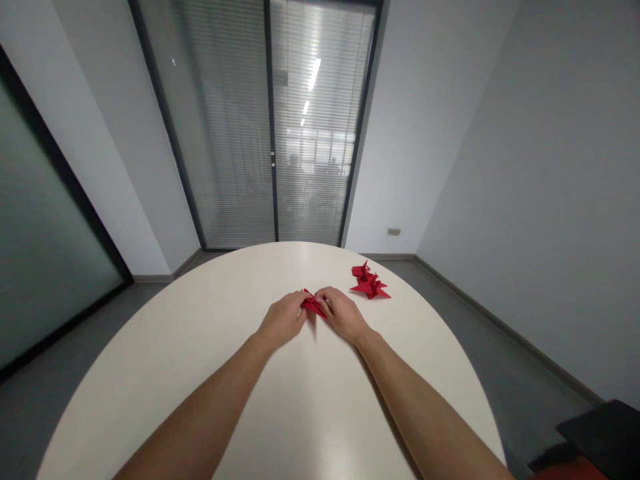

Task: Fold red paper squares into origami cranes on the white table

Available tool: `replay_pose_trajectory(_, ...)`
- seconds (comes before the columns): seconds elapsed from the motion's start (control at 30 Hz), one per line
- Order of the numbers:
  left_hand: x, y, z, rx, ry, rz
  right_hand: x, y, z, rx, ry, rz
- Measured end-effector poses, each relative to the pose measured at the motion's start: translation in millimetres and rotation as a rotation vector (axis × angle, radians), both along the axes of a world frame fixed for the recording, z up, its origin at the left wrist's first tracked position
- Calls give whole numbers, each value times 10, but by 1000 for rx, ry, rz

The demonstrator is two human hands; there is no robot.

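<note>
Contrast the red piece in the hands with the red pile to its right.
The left hand and right hand grip the red piece; the red pile lies on the table, untouched. The hands partly cover the red piece, whereas the red pile shows unobstructed, spiky in outline. Both are red.

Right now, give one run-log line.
left hand: holding red paper | right hand: holding same paper | folded red pieces: on table, right

matt paper [313,305], smooth glossy tabletop [300,400]
</note>
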State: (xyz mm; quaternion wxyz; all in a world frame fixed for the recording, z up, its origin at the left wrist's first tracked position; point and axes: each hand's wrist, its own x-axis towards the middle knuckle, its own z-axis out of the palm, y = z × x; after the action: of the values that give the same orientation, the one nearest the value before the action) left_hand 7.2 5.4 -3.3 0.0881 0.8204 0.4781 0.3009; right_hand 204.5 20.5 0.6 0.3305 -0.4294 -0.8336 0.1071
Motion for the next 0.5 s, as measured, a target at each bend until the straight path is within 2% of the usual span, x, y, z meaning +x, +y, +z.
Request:
replay_pose_trajectory(0.3, -16, 43, -28, 3, 70, 90, -8, -32, -8, -36, 10, 40)
replay_pose_trajectory(0.5, -4, 37, -34, 5, 95, 98, -14, -28, 3, -22, -10, 60)
